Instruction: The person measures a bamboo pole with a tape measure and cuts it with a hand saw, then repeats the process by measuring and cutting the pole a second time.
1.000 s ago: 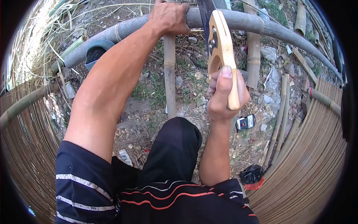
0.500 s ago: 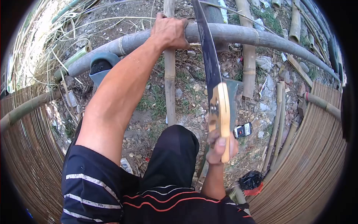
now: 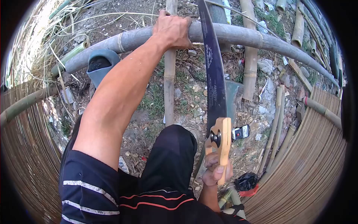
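A long grey bamboo pole [image 3: 238,34] lies crosswise near the top of the view. My left hand [image 3: 172,30] is wrapped round it left of the middle, its thumb side next to the saw. Low and right of centre, my right hand [image 3: 217,171] is closed on the light wooden handle of a hand saw [image 3: 215,80]. The dark blade points up and away, its far part crossing the pole just right of my left hand. Beneath the pole, an upright bamboo piece [image 3: 169,86] runs towards my knee.
A blue-grey shoe [image 3: 101,63] stands at the left under the pole. Slatted bamboo mats [image 3: 302,164] spread on both sides. Cut bamboo pieces [image 3: 276,127] and a black plastic bag [image 3: 246,182] lie at the right. A small black-and-white object [image 3: 241,132] is beside the saw handle.
My right hand has drawn the saw back towards my body, so more of the blade shows on the near side of the pole. My left hand stays on the pole.
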### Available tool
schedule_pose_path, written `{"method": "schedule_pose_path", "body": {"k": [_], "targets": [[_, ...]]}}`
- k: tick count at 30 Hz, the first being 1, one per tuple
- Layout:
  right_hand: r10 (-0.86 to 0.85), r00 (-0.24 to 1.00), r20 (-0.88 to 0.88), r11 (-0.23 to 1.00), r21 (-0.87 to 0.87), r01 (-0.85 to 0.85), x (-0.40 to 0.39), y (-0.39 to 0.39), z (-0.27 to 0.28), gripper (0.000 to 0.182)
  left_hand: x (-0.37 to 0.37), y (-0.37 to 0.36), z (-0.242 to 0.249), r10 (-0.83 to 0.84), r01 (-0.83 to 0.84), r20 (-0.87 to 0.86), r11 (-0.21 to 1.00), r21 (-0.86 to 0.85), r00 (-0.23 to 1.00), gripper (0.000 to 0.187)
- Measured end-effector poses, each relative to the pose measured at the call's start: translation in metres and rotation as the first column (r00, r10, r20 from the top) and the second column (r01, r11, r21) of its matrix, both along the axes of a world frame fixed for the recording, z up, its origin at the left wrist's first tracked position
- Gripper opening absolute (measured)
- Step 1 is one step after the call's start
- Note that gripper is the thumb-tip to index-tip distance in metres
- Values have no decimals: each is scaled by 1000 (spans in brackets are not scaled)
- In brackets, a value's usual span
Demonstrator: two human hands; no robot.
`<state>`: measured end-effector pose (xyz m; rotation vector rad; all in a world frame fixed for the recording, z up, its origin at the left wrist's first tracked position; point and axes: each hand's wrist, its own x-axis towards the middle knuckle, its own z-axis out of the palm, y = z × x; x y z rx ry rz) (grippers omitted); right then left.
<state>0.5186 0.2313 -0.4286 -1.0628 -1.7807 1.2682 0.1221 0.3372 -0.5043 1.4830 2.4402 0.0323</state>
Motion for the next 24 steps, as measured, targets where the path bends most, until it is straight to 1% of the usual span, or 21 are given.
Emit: {"method": "schedule_pose_path", "body": {"k": [2,3,5,6,7,8,9,10,11,12,13,14,15,16,17,18,19,21,22,23,24], "targets": [[-50,998,22,994,-99,52,-31,8,8,52,7,-2,-6,-10,10,0,999,31,1000,69],[-25,999,-32,1000,-15,25,-66,36,-8,36,2,-2,-6,-4,4,-7,999,36,1000,69],[46,998,30,998,43,-47,-132,88,-22,35,7,-3,-6,-13,13,-2,999,34,1000,69],[43,999,32,998,38,-44,-125,85,-25,35,9,-2,3,-4,4,-16,999,32,1000,67],[22,1000,20,1000,3,-22,-110,76,-29,41,9,-3,3,-12,12,-6,1000,22,1000,67],[-10,1000,14,999,-31,10,-90,62,-29,48,8,-4,3,-54,53,16,998,14,998,59],[-20,999,29,999,44,19,-52,33,-21,49,1,-1,5,-78,77,23,997,24,997,51],[32,996,79,991,124,-41,-13,10,-14,51,3,-4,9,-82,81,18,993,86,996,51],[22,997,78,996,88,-29,15,-11,-1,52,3,-5,4,-74,71,23,994,86,997,51],[15,998,55,998,57,-18,25,-18,0,53,-1,-2,-1,-32,32,-3,994,102,999,52],[8,998,56,999,48,-10,6,-15,0,53,3,-3,-3,-9,10,-10,994,107,1000,52],[-37,998,56,999,31,35,-19,-6,-5,52,4,-3,-3,-44,47,-32,995,91,999,52],[-67,997,37,997,28,66,-54,20,-14,52,5,-3,-1,-42,46,-36,994,96,998,52],[-2,1000,3,995,102,2,-95,54,-22,33,8,-5,0,-36,38,-24,996,82,999,52],[2,999,-41,999,46,0,-130,79,-28,32,7,-5,2,-24,25,-23,997,75,999,52],[34,999,-5,996,88,-33,-145,96,-25,31,4,-3,-1,-19,19,-16,998,51,1000,56],[21,1000,-5,996,86,-20,-130,88,-25,31,5,-2,7,-32,32,-15,998,48,999,56],[-12,999,42,997,78,9,-65,40,-21,34,4,-1,18,-66,67,46,997,-29,997,51],[-71,997,43,996,48,69,-26,8,-14,38,7,0,10,-59,60,52,998,-15,997,51],[25,999,23,995,101,-27,17,-10,-12,43,12,-2,-5,-52,52,-7,998,31,999,58],[38,999,1,993,109,-37,6,-3,-14,43,6,-3,-10,-34,41,-89,996,75,995,66]]}}
